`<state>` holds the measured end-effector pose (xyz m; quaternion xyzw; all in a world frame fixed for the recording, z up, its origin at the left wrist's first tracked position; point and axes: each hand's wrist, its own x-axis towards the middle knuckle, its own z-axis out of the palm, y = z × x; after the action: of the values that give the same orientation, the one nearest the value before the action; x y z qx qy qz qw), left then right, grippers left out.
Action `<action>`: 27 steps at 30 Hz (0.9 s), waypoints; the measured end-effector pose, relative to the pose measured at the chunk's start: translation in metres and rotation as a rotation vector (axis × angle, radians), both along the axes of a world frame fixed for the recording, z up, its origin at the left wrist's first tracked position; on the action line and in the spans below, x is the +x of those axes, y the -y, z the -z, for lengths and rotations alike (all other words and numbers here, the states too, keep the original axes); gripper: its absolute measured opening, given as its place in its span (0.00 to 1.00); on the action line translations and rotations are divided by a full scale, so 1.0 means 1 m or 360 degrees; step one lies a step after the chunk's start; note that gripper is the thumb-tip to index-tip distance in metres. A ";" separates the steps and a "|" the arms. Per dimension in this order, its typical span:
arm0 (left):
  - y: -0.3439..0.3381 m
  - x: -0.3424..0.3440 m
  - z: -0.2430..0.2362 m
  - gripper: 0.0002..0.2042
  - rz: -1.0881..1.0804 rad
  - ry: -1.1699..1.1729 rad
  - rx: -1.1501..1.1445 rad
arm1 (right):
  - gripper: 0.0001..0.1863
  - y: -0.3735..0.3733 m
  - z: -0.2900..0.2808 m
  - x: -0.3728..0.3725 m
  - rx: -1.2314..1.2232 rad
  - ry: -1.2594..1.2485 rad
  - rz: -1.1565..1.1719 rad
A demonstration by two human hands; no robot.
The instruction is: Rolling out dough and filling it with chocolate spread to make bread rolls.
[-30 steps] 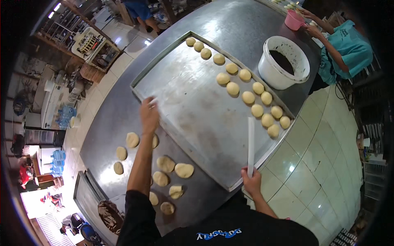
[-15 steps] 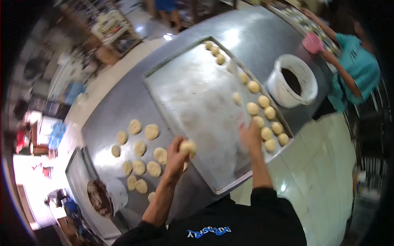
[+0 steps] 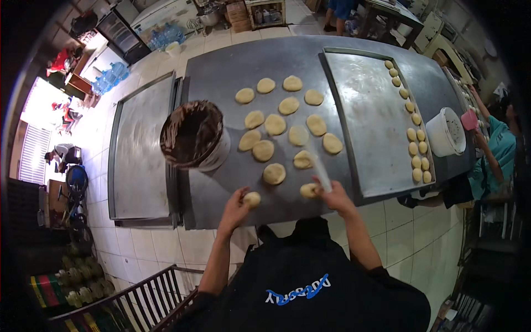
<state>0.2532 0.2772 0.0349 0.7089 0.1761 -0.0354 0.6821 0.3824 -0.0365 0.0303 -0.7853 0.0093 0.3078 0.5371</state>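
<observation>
My left hand (image 3: 238, 202) is closed on a pale dough piece (image 3: 251, 200) near the table's front edge. My right hand (image 3: 333, 195) grips a translucent pale rod (image 3: 319, 169), slightly blurred, angled forward over flattened dough pieces (image 3: 274, 174). Another dough piece (image 3: 308, 191) is at that hand's fingertips; whether it is held is unclear. Several flattened pieces lie spread on the metal table (image 3: 212, 207). Left of them stands a bucket (image 3: 206, 154) smeared with dark brown paste. To the right, a shallow metal tray (image 3: 366, 155) holds rows of dough balls along its right side.
Empty metal trays (image 3: 138, 155) stand at the left. A white bucket (image 3: 448, 135) with dark residue sits at the right, beside a co-worker in teal (image 3: 492, 160) holding a pink cup (image 3: 469, 120). A railing (image 3: 141, 293) is low at left; another person (image 3: 340, 12) stands behind.
My view has swung left, bringing the dough and brown-paste bucket to the centre. My right hand has left the tray with the rod. My left hand, at the tray edge earlier, has taken hold of dough.
</observation>
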 end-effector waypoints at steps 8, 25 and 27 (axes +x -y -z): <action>0.024 0.038 0.062 0.24 0.0199 -0.0294 0.0924 | 0.17 -0.088 0.035 -0.052 -0.0568 0.0487 0.0526; -0.010 0.016 0.002 0.15 0.0459 0.0895 0.2146 | 0.22 -0.070 -0.079 -0.018 -0.0933 0.1042 -0.1423; 0.004 -0.013 0.051 0.23 0.0569 0.0479 0.1911 | 0.26 -0.049 0.002 -0.049 -0.1043 0.1453 -0.1173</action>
<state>0.2400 0.2733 -0.0162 0.9829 -0.0531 0.0560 0.1673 0.3331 0.0129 0.0282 -0.9110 -0.3945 0.0892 0.0808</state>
